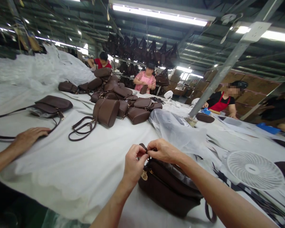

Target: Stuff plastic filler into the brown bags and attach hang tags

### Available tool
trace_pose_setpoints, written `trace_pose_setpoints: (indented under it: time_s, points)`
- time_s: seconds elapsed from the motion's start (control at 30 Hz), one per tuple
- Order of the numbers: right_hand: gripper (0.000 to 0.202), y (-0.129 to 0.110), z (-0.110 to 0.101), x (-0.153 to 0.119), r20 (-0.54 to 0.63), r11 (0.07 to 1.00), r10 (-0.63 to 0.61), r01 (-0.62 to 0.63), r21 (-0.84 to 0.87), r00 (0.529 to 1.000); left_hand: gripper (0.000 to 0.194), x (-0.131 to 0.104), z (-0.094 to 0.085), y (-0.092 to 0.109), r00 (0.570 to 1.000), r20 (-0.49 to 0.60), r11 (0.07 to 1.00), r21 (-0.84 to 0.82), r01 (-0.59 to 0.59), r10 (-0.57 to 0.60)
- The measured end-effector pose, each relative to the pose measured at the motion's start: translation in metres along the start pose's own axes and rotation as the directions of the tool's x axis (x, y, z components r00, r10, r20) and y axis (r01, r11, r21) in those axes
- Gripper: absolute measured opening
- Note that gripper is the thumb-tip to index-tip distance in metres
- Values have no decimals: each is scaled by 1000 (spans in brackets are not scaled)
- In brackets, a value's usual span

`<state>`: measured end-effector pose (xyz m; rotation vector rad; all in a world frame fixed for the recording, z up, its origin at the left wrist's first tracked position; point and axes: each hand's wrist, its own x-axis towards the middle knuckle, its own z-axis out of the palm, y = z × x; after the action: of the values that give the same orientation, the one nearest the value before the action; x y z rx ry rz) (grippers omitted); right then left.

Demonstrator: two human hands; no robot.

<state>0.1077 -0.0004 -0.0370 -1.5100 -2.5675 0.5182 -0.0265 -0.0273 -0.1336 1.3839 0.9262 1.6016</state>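
The person's left hand (134, 163) was pinched at thumb and fingers around a short dark strap end (143, 146), and the right hand (165, 151) met it there, its thumb and forefinger closed on the same piece. Just below them, a dark brown bag (167, 191) sat on the white cloth (85, 167) of the table, near its front edge. A round gold tag (144, 175) hung at the bag's left end, beside a small gold zip pull (151, 171); the tag bore raised or cut markings, too small to read.

To the right lay a white fan (254, 170), face up, with a faint mark on its middle disc that could not be made out. Beyond the bag, a clear plastic sheet (168, 125) showed a pale patch with tiny dark marks, also unreadable.

Farther off, a pile of brown bags (139, 109) was heaped on the cloth, some with gold-coloured fittings. A co-worker's hand (30, 137) rested at the left, its fingertips near the strap of a flap bag (53, 104). Three other people worked across the table: one in red, one in a pink apron (146, 79), one in a red apron (219, 103).
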Motion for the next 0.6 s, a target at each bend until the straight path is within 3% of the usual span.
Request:
trace_pose_setpoints:
  time_s: [0.23,0.33,0.4,0.5,0.6]
  points:
    - [16,-3,1,0,-34,996,-26,23,-84,999,13,1,-3,-2,1000,4,1000,-28,-2,3]
    - [18,-3,1,0,-92,973,-12,-10,-229,996,14,1,-6,-4,997,78,987,-160,32,-20]
    - [18,0,-1,0,-111,960,-6,-25,-278,994,17,0,-8,-6,983,166,946,-299,127,-80]
    - [20,6,-10,1,33,990,-14,19,-137,999,23,-1,-9,-9,950,263,819,-500,281,-166]
    - [25,15,-18,5,193,1000,-6,0,29,981,29,-2,-8,-12,939,269,705,-623,340,-216]
